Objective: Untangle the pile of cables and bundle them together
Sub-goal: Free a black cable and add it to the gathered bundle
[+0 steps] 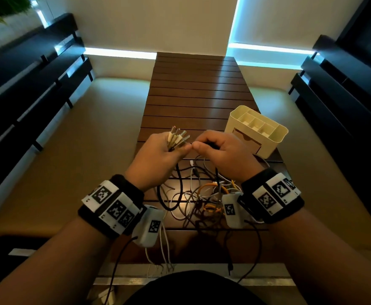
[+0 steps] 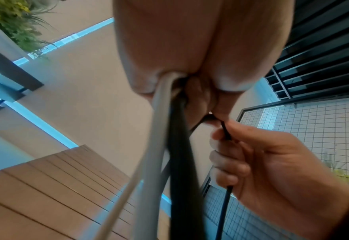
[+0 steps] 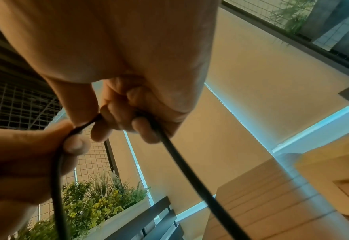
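Above the slatted wooden table point(image 1: 193, 89), my left hand point(image 1: 158, 155) grips a bundle of cable ends point(image 1: 178, 137), whose white and metal plugs stick up out of the fist. Grey and black cables point(image 2: 165, 146) hang down from that fist. My right hand point(image 1: 222, 150) is close beside it, thumb tip to thumb tip, fingers curled round a thin black cable point(image 3: 182, 162) that runs across to the left hand point(image 3: 25, 162). A tangled pile of cables point(image 1: 202, 194), white, black, grey and orange, lies on the table under both wrists.
A cream desk organiser point(image 1: 257, 130) with several compartments and a small drawer stands on the table just right of my right hand. Dark slatted benches point(image 1: 30, 84) flank the table on both sides. Some cables point(image 1: 162, 249) droop over the near table edge.
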`<state>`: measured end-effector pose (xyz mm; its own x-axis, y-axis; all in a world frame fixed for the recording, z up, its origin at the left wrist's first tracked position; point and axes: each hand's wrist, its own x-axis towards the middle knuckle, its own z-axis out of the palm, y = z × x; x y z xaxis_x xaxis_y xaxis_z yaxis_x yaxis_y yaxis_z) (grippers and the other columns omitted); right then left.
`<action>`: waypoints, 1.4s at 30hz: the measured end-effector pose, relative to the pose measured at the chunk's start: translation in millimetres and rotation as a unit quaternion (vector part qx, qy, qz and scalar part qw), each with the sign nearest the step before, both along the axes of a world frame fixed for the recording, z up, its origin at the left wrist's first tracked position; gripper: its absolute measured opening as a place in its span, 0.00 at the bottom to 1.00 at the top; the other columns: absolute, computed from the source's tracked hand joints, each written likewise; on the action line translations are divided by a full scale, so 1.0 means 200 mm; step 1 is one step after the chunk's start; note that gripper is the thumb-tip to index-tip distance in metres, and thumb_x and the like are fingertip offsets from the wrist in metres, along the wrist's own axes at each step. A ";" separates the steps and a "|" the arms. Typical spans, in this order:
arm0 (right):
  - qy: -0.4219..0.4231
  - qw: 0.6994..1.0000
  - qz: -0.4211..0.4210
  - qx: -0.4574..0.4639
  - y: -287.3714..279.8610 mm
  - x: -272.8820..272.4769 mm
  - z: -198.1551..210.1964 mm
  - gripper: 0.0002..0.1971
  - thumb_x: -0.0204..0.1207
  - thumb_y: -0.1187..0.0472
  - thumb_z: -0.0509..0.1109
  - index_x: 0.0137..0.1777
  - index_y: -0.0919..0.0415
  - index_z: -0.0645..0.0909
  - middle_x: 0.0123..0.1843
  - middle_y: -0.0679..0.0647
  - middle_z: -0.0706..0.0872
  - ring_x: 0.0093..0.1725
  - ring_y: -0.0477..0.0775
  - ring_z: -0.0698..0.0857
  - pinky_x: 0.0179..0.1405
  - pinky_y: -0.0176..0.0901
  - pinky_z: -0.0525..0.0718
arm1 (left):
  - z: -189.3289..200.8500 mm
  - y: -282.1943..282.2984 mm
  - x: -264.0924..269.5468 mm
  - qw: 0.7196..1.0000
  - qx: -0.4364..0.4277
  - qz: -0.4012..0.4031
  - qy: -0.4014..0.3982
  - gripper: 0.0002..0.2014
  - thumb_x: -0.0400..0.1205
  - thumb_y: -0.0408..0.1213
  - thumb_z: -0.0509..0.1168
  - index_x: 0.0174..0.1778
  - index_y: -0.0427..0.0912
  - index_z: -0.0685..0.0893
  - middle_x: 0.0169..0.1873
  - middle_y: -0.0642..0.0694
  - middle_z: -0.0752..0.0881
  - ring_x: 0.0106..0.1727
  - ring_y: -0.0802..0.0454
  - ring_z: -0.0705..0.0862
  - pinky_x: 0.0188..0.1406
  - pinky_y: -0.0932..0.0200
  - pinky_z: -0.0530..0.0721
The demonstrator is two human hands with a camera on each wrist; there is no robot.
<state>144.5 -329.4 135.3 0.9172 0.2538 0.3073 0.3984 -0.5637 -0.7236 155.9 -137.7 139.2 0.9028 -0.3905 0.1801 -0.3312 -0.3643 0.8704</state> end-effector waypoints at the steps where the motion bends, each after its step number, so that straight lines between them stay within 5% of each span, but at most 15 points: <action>1: 0.015 1.000 -0.008 0.025 0.01 -0.01 -0.02 0.04 0.84 0.56 0.68 0.48 0.49 0.83 0.37 0.44 0.84 0.37 0.41 0.82 0.37 0.27 0.78 | 0.00 0.00 0.00 0.999 -0.040 0.002 0.011 0.14 0.85 0.39 0.66 0.39 0.34 0.79 0.21 0.56 0.72 0.20 0.58 0.67 0.22 0.56 0.68; 5: 0.145 0.979 -0.027 0.139 0.02 -0.04 -0.12 0.04 0.85 0.56 0.67 0.49 0.52 0.82 0.37 0.49 0.83 0.36 0.49 0.83 0.40 0.42 0.86 | 0.06 0.02 0.01 0.957 -0.275 0.048 0.083 0.09 0.87 0.36 0.62 0.41 0.38 0.76 0.22 0.53 0.66 0.20 0.57 0.62 0.19 0.62 0.65; 7: 0.178 0.971 -0.026 0.161 0.01 -0.07 -0.17 0.05 0.85 0.57 0.66 0.51 0.56 0.82 0.37 0.53 0.82 0.35 0.51 0.83 0.41 0.44 0.86 | 0.08 0.05 0.04 0.947 -0.299 0.067 0.092 0.09 0.88 0.35 0.62 0.42 0.37 0.77 0.21 0.52 0.64 0.19 0.56 0.60 0.19 0.64 0.65; 11: 0.142 0.963 -0.088 0.211 -0.03 -0.08 -0.15 0.08 0.85 0.58 0.66 0.53 0.61 0.84 0.34 0.48 0.80 0.32 0.49 0.78 0.33 0.40 0.79 | -0.01 0.12 0.07 0.983 -0.114 0.093 0.114 0.11 0.86 0.36 0.65 0.46 0.29 0.80 0.16 0.56 0.67 0.17 0.58 0.63 0.20 0.61 0.66; 13: 0.085 0.973 -0.119 0.178 -0.06 -0.06 -0.13 0.08 0.84 0.56 0.67 0.52 0.56 0.87 0.34 0.38 0.82 0.34 0.41 0.78 0.38 0.40 0.77 | -0.05 0.13 0.06 0.988 -0.008 0.106 0.112 0.11 0.85 0.37 0.67 0.42 0.33 0.83 0.18 0.56 0.71 0.18 0.61 0.65 0.21 0.59 0.67; 16: 0.067 0.987 -0.112 0.092 -0.06 -0.05 -0.09 0.07 0.83 0.55 0.69 0.52 0.52 0.88 0.44 0.42 0.88 0.44 0.40 0.84 0.48 0.39 0.82 | -0.02 0.09 0.02 0.987 0.084 0.125 0.057 0.15 0.85 0.37 0.68 0.31 0.45 0.78 0.23 0.52 0.72 0.20 0.60 0.67 0.21 0.66 0.64; 22: 0.098 0.990 -0.092 -0.036 -0.05 -0.05 -0.06 0.04 0.83 0.53 0.69 0.52 0.45 0.86 0.43 0.38 0.86 0.42 0.33 0.83 0.39 0.24 0.73 | 0.07 0.03 -0.02 0.981 0.073 0.173 -0.040 0.17 0.86 0.37 0.66 0.31 0.51 0.72 0.27 0.51 0.73 0.26 0.58 0.69 0.21 0.74 0.68; 28: 0.077 0.992 -0.045 -0.087 -0.03 -0.06 -0.02 0.07 0.83 0.54 0.69 0.54 0.50 0.88 0.43 0.36 0.84 0.43 0.31 0.81 0.40 0.22 0.72 | 0.06 0.00 -0.08 0.987 0.056 0.127 -0.084 0.04 0.86 0.38 0.66 0.52 0.43 0.84 0.38 0.54 0.82 0.36 0.61 0.78 0.32 0.72 0.71; 33: 0.016 0.999 -0.030 -0.026 -0.01 -0.09 0.06 0.05 0.83 0.57 0.69 0.51 0.49 0.86 0.40 0.44 0.86 0.40 0.40 0.83 0.37 0.24 0.77 | 0.04 0.00 -0.09 0.990 0.126 0.021 -0.060 0.13 0.85 0.40 0.67 0.34 0.53 0.76 0.28 0.55 0.77 0.28 0.67 0.76 0.26 0.70 0.68; 37: 0.068 0.996 -0.027 0.045 -0.01 -0.11 0.02 0.09 0.84 0.52 0.65 0.50 0.55 0.84 0.35 0.48 0.83 0.32 0.43 0.80 0.35 0.32 0.79 | 0.12 0.00 -0.12 0.993 0.014 0.087 -0.082 0.14 0.84 0.37 0.67 0.33 0.54 0.77 0.25 0.56 0.75 0.23 0.68 0.74 0.24 0.75 0.69; 40: 0.149 0.984 -0.038 0.087 -0.03 -0.14 -0.09 0.16 0.85 0.47 0.60 0.49 0.56 0.83 0.34 0.53 0.79 0.32 0.50 0.79 0.36 0.43 0.80 | 0.19 0.08 -0.09 0.972 -0.201 0.122 -0.006 0.13 0.86 0.37 0.65 0.34 0.50 0.79 0.23 0.53 0.69 0.21 0.55 0.66 0.19 0.61 0.69; 42: 0.167 0.976 -0.050 0.131 -0.05 -0.15 -0.14 0.14 0.87 0.50 0.60 0.48 0.54 0.83 0.34 0.50 0.78 0.32 0.50 0.78 0.35 0.42 0.79 | 0.18 0.15 -0.06 0.964 -0.231 0.124 0.041 0.12 0.86 0.37 0.65 0.35 0.49 0.80 0.22 0.54 0.68 0.20 0.55 0.63 0.17 0.63 0.67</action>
